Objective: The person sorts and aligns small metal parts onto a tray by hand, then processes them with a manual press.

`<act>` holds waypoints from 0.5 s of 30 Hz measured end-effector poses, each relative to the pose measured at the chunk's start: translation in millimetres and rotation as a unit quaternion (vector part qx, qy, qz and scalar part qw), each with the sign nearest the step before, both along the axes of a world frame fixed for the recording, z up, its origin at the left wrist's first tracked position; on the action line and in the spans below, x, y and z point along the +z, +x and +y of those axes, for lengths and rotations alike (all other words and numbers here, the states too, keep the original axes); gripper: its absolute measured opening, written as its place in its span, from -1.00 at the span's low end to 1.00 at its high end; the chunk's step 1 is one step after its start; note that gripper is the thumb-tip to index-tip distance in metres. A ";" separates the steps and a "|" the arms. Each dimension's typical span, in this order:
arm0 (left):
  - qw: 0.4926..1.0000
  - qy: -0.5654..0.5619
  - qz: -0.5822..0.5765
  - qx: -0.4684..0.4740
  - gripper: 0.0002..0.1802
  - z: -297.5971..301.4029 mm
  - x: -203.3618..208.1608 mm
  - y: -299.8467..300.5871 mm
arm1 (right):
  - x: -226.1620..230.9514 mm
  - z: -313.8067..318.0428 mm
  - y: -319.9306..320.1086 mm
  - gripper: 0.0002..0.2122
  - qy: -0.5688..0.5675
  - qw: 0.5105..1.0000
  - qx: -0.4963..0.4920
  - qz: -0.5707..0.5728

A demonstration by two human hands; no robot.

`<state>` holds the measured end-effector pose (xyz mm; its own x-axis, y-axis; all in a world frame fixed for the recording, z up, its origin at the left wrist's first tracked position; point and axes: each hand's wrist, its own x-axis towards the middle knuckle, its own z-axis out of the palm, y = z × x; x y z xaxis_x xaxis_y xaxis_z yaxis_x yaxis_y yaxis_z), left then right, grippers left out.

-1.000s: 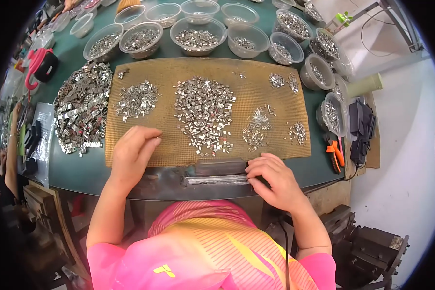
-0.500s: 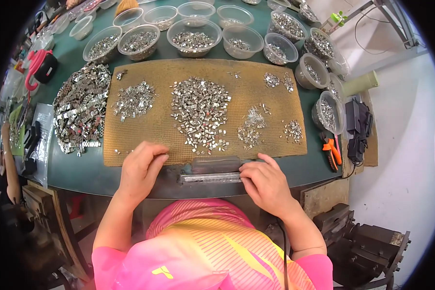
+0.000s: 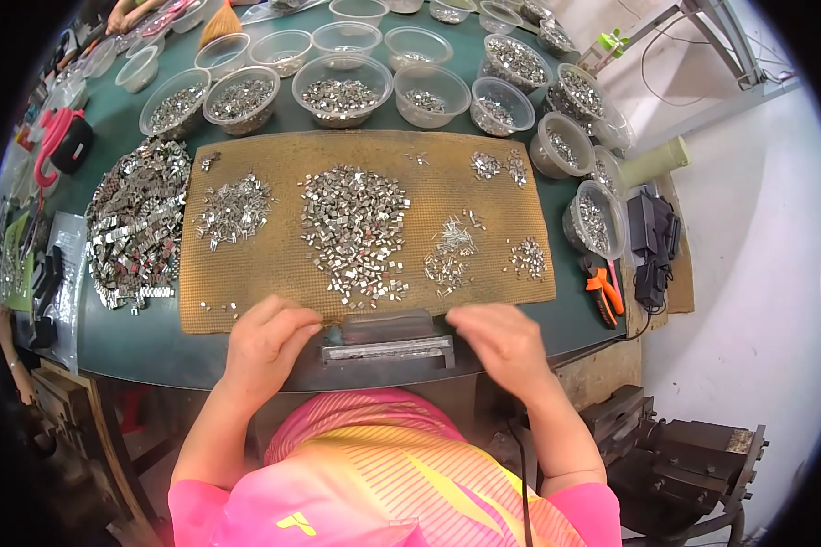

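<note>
My left hand [image 3: 269, 351] is at the mat's lower left edge, thumb and forefinger closed in a pinch; whatever may be between the tips is too small to see. Slightly blurred, my right hand [image 3: 502, 345] hangs at the lower right edge, fingers pressed together, their grip hidden. Between them lies a slotted metal bar [image 3: 388, 350] with a dark grey block [image 3: 389, 325] behind it. On the brown textured mat [image 3: 283, 155] are a big heap of small metal links [image 3: 354, 228], a pile of thin silver pieces [image 3: 234, 211] and smaller piles [image 3: 452, 251] to the right.
Clear plastic bowls [image 3: 342, 91] of metal parts curve round the mat's far and right sides. Metal link bands [image 3: 137, 223] are heaped at left. Orange-handled pliers [image 3: 604, 294] lie at right, near black power adapters [image 3: 649, 228]. Another person's hand [image 3: 123, 16] shows far left.
My right hand has come away from the bar's right end, which now shows. My left hand keeps its pinch near the mat's edge. The whole view has shifted slightly.
</note>
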<state>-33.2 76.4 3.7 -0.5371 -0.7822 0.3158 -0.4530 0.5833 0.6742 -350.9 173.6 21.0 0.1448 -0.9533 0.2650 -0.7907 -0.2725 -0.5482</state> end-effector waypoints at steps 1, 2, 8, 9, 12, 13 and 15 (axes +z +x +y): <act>1.000 0.000 -0.001 0.001 -0.85 0.7 0.5 -1.5 | -3.1 -5.9 -3.2 -0.80 -0.043 0.998 -0.042 0.014; 1.000 -0.014 -0.003 -0.002 -0.85 1.3 1.3 -2.9 | -5.9 -13.7 -6.9 -0.79 -0.070 0.994 -0.074 0.028; 1.000 0.006 0.019 -0.022 -0.83 10.8 -3.2 -13.9 | -28.3 -28.2 -19.3 -0.84 -0.113 0.981 -0.084 0.134; 0.998 0.028 0.049 -0.034 -0.84 13.4 -3.2 -16.9 | -25.1 -29.0 -17.9 -0.85 -0.115 0.978 -0.091 0.149; 0.994 0.064 0.072 -0.048 -0.85 20.9 -6.4 -19.3 | -24.9 -28.5 -16.9 -0.88 -0.108 0.978 -0.101 0.145; 0.993 0.062 0.080 -0.064 -0.84 22.0 -7.4 -20.7 | -22.6 -27.9 -17.4 -0.88 -0.085 0.983 -0.104 0.122; 0.991 0.072 0.085 -0.075 -0.82 26.3 -14.3 -21.1 | -20.7 -27.1 -19.5 -0.88 -0.050 0.990 -0.102 0.084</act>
<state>-54.3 102.7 -10.6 -0.5998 -0.7409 0.3020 -0.2418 0.5277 0.8143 -370.3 146.5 0.3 0.0016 -0.9372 0.3487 -0.9126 -0.1439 -0.3826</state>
